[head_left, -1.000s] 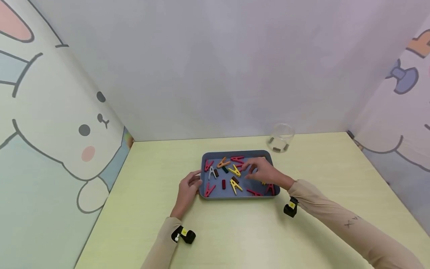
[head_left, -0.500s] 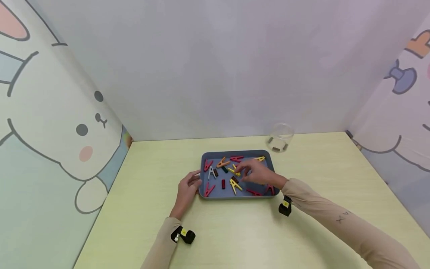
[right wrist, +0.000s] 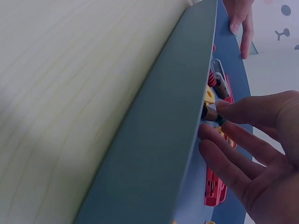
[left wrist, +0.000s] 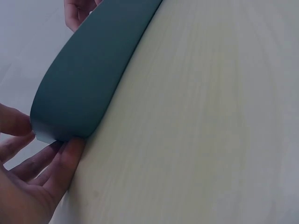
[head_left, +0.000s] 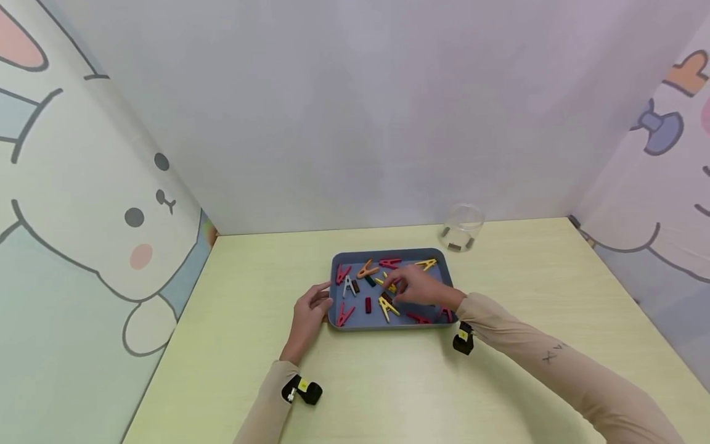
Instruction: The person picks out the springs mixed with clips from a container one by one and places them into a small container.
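A blue-grey tray [head_left: 355,327] holds several plastic clips and small dark ribbed pieces. My left hand [head_left: 312,311] touches its left end; in the left wrist view, the fingertips [left wrist: 72,144] rest against the tray's corner. Over the tray's middle is my right hand [head_left: 418,285], thumb and forefinger apart. Just below those fingertips lie a yellow clip [head_left: 387,308] and a brown ribbed piece [right wrist: 211,114]. The hand partly hides another yellow clip [head_left: 392,287]. Farther left are an orange clip [head_left: 366,270], a grey clip [head_left: 349,285] and a dark red piece [head_left: 368,305].
Behind the tray, toward the right, a clear round container [head_left: 463,228] stands with several small dark pieces at its base. The pale wooden table [head_left: 388,382] meets a white wall [head_left: 355,123] at the back. Printed cartoon panels border both sides.
My right hand has moved left and slightly down over the tray, uncovering the yellow clip at the back right. My left hand has stayed at the tray's left end.
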### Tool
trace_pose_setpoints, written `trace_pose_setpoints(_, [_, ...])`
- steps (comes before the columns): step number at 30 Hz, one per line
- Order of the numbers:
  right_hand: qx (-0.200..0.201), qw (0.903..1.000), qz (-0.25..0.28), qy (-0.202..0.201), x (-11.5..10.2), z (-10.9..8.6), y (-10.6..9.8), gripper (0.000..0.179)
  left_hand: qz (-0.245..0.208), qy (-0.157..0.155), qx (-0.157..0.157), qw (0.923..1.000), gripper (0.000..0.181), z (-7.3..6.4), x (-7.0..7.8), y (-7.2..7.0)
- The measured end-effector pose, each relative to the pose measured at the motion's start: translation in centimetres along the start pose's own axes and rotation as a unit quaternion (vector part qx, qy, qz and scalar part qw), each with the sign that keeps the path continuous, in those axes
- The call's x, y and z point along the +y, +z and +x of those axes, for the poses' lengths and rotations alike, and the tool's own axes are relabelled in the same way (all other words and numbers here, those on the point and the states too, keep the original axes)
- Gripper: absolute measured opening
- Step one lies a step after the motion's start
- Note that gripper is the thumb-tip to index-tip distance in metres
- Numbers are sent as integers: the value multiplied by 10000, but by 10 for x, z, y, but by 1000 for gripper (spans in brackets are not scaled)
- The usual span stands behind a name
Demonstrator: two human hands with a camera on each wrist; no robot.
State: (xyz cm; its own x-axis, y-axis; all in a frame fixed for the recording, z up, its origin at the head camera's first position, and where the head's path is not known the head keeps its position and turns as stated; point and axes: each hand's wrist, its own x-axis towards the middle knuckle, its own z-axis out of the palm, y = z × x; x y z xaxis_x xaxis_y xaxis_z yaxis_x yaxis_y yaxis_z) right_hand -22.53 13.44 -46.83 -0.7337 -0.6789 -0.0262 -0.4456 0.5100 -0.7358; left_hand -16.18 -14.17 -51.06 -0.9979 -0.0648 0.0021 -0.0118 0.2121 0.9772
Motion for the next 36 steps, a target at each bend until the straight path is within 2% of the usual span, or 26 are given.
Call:
trace_pose_setpoints(13, [-143, 9990, -340, -250, -2, 8, 5, 27, -94, -112, -23, 9999, 35, -1, 0, -1])
trace_pose_setpoints(22, [-127, 9986, -401, -335, 1, 8, 5, 26, -163, -144, -185, 9996, 37, -1, 0, -2])
trace_pose_setpoints(30, [-163, 9979, -579, -244, 2, 9, 6, 28, -61, -163, -312, 9994, 37, -13, 30, -5])
trace_pose_setpoints(36, [-168, 9956, -846, -356, 3, 9, 7, 28, -47, -114, -302, 9995, 37, -15, 31, -4])
